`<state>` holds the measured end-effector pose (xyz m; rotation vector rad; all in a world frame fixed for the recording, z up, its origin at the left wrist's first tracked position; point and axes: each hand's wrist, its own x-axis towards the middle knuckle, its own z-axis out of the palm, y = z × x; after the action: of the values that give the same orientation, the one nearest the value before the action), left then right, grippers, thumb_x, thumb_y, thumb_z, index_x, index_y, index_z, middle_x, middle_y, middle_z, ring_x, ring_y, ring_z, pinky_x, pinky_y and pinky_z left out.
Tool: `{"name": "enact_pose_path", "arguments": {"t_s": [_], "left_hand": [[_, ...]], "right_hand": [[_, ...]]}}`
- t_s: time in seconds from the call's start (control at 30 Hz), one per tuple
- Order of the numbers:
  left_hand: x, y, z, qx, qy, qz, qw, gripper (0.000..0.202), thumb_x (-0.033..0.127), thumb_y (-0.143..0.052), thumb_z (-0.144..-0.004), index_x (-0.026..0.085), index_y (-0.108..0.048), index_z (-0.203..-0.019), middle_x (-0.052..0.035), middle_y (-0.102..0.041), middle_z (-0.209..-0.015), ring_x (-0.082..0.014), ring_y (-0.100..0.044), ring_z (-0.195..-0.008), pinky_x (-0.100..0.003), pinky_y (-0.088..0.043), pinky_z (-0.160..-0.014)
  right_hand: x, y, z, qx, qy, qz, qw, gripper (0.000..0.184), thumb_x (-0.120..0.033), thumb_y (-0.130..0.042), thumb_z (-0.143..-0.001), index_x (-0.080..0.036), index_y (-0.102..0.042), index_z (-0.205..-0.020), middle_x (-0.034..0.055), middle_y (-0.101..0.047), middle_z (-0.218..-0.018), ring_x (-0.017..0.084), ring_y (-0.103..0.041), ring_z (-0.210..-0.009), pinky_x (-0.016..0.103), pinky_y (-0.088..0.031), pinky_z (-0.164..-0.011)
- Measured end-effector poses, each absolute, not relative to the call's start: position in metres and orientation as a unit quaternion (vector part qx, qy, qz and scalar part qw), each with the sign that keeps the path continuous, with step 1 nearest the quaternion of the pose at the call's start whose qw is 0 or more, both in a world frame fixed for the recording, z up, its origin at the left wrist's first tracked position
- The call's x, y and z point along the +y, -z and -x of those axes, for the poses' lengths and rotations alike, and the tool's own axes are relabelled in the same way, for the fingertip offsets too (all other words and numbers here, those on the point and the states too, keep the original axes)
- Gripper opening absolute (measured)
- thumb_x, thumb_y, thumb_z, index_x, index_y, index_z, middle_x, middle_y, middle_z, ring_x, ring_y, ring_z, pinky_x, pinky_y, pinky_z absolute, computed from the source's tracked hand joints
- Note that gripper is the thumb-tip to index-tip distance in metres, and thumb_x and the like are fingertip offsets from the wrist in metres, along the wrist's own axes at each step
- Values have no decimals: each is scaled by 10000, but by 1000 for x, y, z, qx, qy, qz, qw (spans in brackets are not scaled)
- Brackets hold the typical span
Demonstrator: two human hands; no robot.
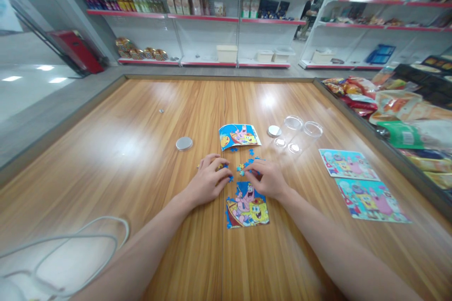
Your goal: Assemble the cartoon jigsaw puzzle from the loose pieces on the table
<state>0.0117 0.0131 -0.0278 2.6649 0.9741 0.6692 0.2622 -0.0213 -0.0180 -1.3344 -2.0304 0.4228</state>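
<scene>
A partly built cartoon jigsaw puzzle (247, 207) lies on the wooden table (141, 160) just below both hands. My left hand (210, 181) rests curled at its upper left corner, fingertips pinched on small blue puzzle pieces. At the puzzle's top edge my right hand (266, 178) is curled too, its fingers on a few loose blue pieces (243, 166). A printed reference picture (239, 135) of the same cartoon lies just beyond the hands.
A round metal lid (184, 143) lies left of the picture. Two clear plastic jars (294, 132) and another lid (274, 130) lie to the right. Two finished puzzles (360, 181) sit at the right. Snack packets (399, 108) fill a bin beyond. White cable (70, 249) at lower left.
</scene>
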Motion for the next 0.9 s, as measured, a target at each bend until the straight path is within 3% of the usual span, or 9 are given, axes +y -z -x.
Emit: {"name": "enact_pose_path", "arguments": {"t_s": [0.3,0.47,0.67,0.9], "left_hand": [[19,36,-11,323,-260,-902,118,160,273,-597,-970,251,-723,-1066,-73,-639,-1224,-308,-424,-1285,-523,-419,-1049],[20,36,-10,350,-290,-884,110,183,269,-588,-975,238,-706,-1111,-73,-670,-1155,-295,-471,-1233,-516,-411,-1045],[25,40,-9,377,-317,-864,104,187,219,-545,-980,225,-726,-1026,-74,-676,-1096,-263,-528,-1139,-512,-433,-1013],[24,39,-9,377,-321,-863,103,185,236,-551,-979,224,-730,-1024,-77,-668,-1088,-265,-518,-1129,-504,-437,-1008]], "right_hand": [[-9,33,-272,-658,-168,616,399,257,-376,-556,-935,-211,-713,-818,14,-676,-666,164,-596,-577,275,-434,-560],[-5,34,-276,-616,-164,642,426,211,-314,-559,-893,-190,-728,-868,40,-711,-774,183,-623,-662,284,-470,-599],[-2,36,-279,-622,-162,639,423,220,-217,-572,-834,-193,-756,-953,58,-684,-915,174,-618,-721,300,-500,-663],[-2,36,-277,-648,-153,634,394,252,-259,-625,-845,-220,-767,-1049,58,-632,-906,211,-628,-835,328,-520,-723]]}}
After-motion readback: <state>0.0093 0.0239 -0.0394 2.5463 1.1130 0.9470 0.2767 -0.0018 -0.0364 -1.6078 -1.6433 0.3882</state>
